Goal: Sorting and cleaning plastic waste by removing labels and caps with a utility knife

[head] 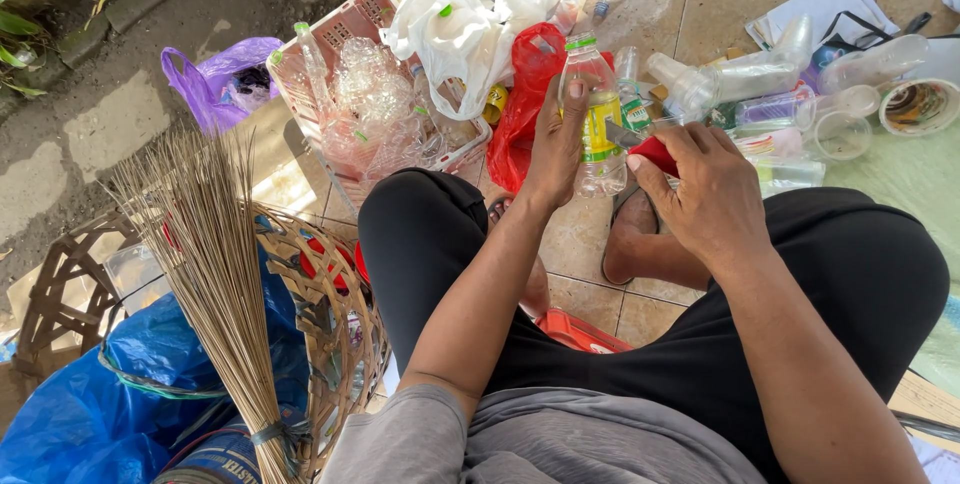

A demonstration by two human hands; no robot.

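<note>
Floor tiles [700,4] of glossy beige carry everything here, with the pink plastic basket [345,29] as the landmark. Just behind the basket's right side lies a white plastic bag [480,14], and beside that a red plastic bag [525,104]. Left of the basket sits a purple bag [215,79]; nearer the camera than the basket stands a stick broom [215,274] against a woven basket [330,314]. Well to the right of the pink basket lies a heap of clear cups and bottles [790,94]. Just right of the basket, in front of the red bag, the clear plastic bottle [597,119] is held upright above the floor: empty, crumpled, with a green cap ring and a yellow-and-green label round its middle. The left hand [555,144] is wrapped around the bottle's side, fingers closed on it. The right hand [705,189] is closed on a red-handled cutter [645,149], whose blade tip touches the label.
</note>
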